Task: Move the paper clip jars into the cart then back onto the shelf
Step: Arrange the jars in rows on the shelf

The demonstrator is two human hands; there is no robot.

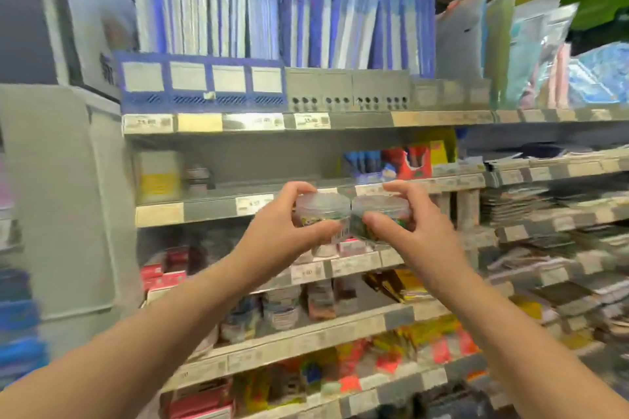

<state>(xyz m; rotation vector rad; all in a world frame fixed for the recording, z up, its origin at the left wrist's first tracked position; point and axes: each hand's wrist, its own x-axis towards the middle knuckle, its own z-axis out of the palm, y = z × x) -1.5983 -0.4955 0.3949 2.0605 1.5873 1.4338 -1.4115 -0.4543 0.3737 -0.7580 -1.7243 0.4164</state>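
In the head view, the left hand (279, 230) grips one clear paper clip jar (321, 209) and the right hand (413, 236) grips a second jar (377, 209), both held side by side, touching, in front of the shelf (204, 209), below blue folders (218, 10).

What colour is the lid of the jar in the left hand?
Clear plastic, on the small round jar in the left hand; head view.
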